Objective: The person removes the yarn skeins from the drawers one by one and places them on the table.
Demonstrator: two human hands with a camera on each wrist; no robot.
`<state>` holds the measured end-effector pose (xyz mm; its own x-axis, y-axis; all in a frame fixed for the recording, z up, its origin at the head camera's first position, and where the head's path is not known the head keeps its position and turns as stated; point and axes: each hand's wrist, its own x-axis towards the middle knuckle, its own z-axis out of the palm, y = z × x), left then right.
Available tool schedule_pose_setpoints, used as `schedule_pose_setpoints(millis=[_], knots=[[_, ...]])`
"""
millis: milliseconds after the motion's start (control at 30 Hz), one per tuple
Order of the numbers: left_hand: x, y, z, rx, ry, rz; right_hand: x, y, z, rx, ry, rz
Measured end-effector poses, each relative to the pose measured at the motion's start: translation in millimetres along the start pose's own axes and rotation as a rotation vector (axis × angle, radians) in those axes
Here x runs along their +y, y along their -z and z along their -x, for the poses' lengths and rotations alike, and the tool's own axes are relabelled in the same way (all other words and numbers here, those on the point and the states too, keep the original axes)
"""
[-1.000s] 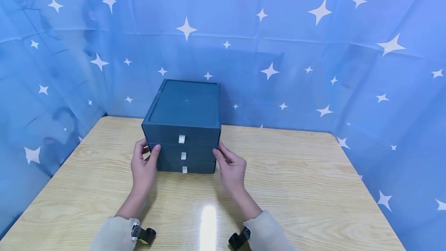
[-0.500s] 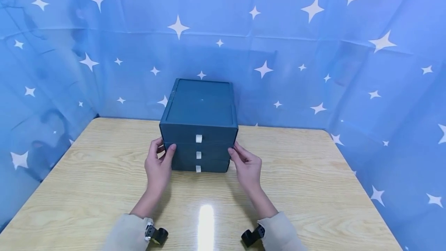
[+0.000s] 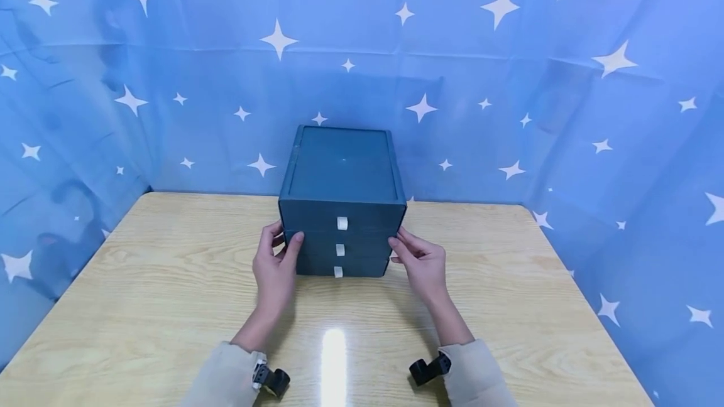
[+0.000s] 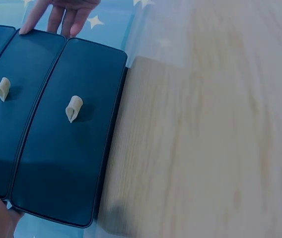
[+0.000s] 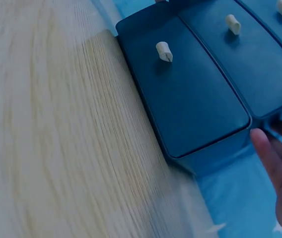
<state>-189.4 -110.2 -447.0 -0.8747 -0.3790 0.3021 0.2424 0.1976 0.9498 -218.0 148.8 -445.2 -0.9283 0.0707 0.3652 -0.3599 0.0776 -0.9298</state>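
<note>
A dark teal desktop drawer unit (image 3: 346,165) stands near the back of the table, its front facing me. Three drawers are stacked in it, all closed, each with a small white pull tab (image 3: 342,223). My left hand (image 3: 275,276) grips its left side, the thumb at the front edge and the fingers round the side. On the opposite side my right hand (image 3: 425,267) holds it the same way, thumb tip by the front edge. The right wrist view shows that thumb (image 5: 265,148) beside the seam between the two lower drawers (image 5: 190,89).
A light wood-grain table (image 3: 537,306) extends on both sides of the unit. Blue curtains (image 3: 481,68) with white stars hang behind the table and at its sides. A bright light reflection lies on the near tabletop.
The drawer unit has moved to the right along the table, with both hands holding its sides throughout. The head view has turned slightly to the right.
</note>
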Motion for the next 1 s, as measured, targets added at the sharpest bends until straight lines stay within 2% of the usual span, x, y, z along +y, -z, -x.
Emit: schedule_pose_setpoints(millis=[367, 533, 700, 867, 933, 1000], knots=[[0.0, -33.0, 4.5, 0.002, -0.013, 0.047, 3.8, 30.2, -10.4, -0.002, -0.027, -0.031], [1.3, -41.3, 5.6, -0.001, -0.033, 0.067, 5.2, 38.2, -13.8, -0.002, -0.02, -0.058], [2.7, -40.1, 2.8, -0.007, -0.046, 0.067, 3.5, 41.4, -16.3, -0.028, 0.004, -0.058], [7.7, -32.3, -4.8, -0.113, 0.01, 0.091, -9.6, 52.5, -19.5, -0.114, 0.035, 0.044], [10.6, -27.3, -8.0, -0.135, 0.021, 0.096, -18.2, 56.1, -21.6, -0.127, 0.032, 0.069], [11.3, -23.2, -9.3, -0.104, -0.027, 0.085, -26.4, 57.3, -23.6, -0.114, 0.018, 0.058]])
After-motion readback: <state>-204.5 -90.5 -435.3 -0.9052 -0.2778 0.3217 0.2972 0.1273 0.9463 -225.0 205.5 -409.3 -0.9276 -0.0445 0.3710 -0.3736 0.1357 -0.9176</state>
